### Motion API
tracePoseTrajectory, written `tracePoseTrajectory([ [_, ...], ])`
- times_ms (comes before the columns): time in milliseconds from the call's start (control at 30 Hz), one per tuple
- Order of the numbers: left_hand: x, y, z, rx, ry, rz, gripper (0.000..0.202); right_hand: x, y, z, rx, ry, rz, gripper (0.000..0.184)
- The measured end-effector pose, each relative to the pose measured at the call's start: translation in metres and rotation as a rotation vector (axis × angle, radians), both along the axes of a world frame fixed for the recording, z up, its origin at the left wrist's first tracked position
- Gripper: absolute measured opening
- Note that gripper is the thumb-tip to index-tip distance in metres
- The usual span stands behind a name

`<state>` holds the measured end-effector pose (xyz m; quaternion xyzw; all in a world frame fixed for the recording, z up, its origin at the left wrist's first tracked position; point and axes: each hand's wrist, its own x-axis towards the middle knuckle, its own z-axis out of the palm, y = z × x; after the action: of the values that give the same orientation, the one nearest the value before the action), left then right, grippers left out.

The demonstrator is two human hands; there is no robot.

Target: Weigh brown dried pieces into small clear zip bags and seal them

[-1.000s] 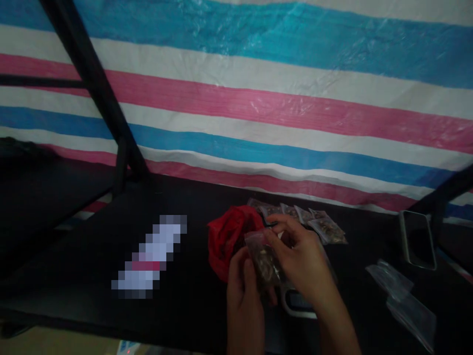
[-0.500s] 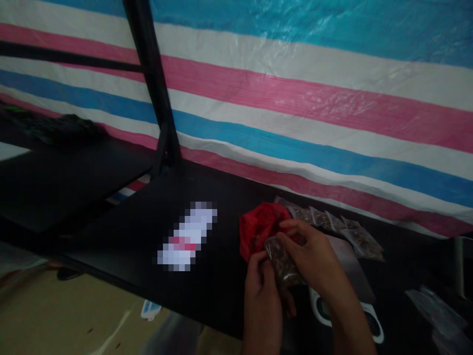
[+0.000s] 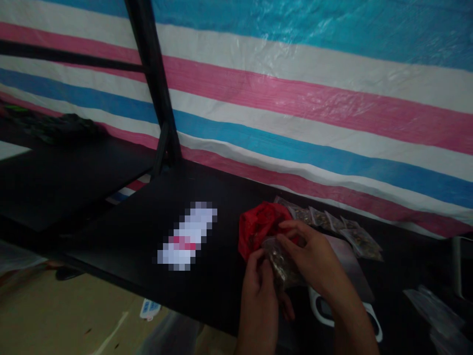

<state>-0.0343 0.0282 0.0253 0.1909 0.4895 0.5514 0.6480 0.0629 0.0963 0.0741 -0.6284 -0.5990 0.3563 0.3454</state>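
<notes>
Between my two hands is a small clear plastic bag (image 3: 283,264) filled with brownish bits. My left hand (image 3: 260,281) is closed on its left edge, fingers bent around it. Thumb and fingers of my right hand (image 3: 308,251) pinch the bag's top edge from the right. Just behind lies a crumpled red plastic bag (image 3: 254,229), open toward me; its contents are too dark to make out. A kitchen scale (image 3: 351,266) with a white front rim sits beneath my right forearm, partly hidden by it.
Several filled small bags (image 3: 360,241) lie in a row by the striped sheet (image 3: 295,93). Flat clear bags (image 3: 434,310) rest at the right. A blurred white paper (image 3: 186,236) lies left on the black table (image 3: 218,190). A dark post (image 3: 148,74) rises behind.
Both hands keep their grip on the small bag, which has shifted and tilted slightly. My left hand has moved a little to the left.
</notes>
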Motion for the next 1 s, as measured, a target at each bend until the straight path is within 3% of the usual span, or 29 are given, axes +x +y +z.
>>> tracePoseTrajectory([
  [167, -0.003, -0.001, -0.001, 0.088, 0.194, 0.001, 0.062, 0.013, -0.006, 0.009, 0.047, 0.094, 0.036, 0.030],
  [300, -0.007, -0.002, -0.005, 0.311, 0.462, 0.056, 0.042, 0.031, -0.011, 0.010, 0.084, 0.177, 0.056, 0.033],
  [500, -0.007, 0.001, -0.009, 0.531, 0.732, 0.091, 0.038, 0.046, -0.020, 0.012, 0.125, 0.241, 0.076, 0.029],
  [700, -0.001, 0.000, -0.008, 0.691, 0.886, 0.247, 0.034, 0.087, -0.035, 0.022, 0.190, 0.260, -0.107, 0.041],
  [867, 0.001, -0.002, -0.013, 0.722, 0.916, 0.280, 0.026, 0.131, -0.036, 0.000, 0.087, 0.181, -0.290, 0.045],
  [1000, 0.003, -0.004, -0.018, 0.792, 0.959, 0.286, 0.022, 0.150, -0.028, -0.020, 0.139, 0.058, -0.416, 0.043],
])
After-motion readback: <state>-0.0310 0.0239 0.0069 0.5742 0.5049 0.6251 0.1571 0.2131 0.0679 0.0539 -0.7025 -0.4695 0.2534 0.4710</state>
